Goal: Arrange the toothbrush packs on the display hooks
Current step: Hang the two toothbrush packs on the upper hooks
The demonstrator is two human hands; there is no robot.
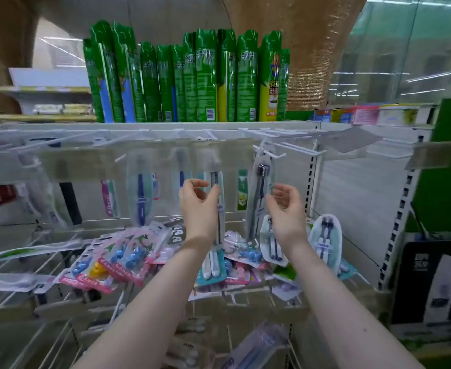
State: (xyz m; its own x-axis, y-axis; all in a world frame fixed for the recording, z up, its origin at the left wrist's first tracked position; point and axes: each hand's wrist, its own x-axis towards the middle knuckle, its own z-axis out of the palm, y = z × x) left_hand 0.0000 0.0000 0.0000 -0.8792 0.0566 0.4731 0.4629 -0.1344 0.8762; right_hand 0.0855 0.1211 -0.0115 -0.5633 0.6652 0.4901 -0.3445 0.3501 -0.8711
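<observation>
Forearms: both reach up from the bottom edge toward the hook rail.
Left hand (pixel 199 202): grip apart, fingertips just at a hanging pack (pixel 217 198), clamped on nothing.
Right hand (pixel 285 209): grip apart, empty, beside the dark-brush pack (pixel 261 182).
Done: several packs hang on the hooks (pixel 275 155).
Left: loose packs (pixel 128 257) heaped on the shelf below; right hooks bare.
</observation>
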